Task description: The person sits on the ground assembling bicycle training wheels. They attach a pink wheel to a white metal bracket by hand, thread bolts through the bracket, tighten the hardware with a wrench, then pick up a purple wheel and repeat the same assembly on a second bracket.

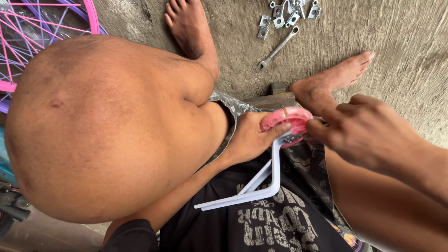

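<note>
Bicycle wheel (28, 28), pink rim, purple spokes, at upper left on concrete floor (401, 46).

White bracket (273, 179) rests across lap, small pink wheel (285, 120) at its top end.

Left hand (252, 137) clenched round wheel. Right hand (368, 130) pinches at hub (fastener hidden).

Judged step: fitting wheel to bracket. Next move calls for tightening; spanner (279, 48) and metal brackets (287, 14) lie unused, well apart.

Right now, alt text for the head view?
Seen from above, the seated person's left hand grips a small pink wheel on a white metal bracket, while the right hand pinches at the wheel's hub. A spanner and small metal brackets lie on the concrete floor by bare feet.
</note>
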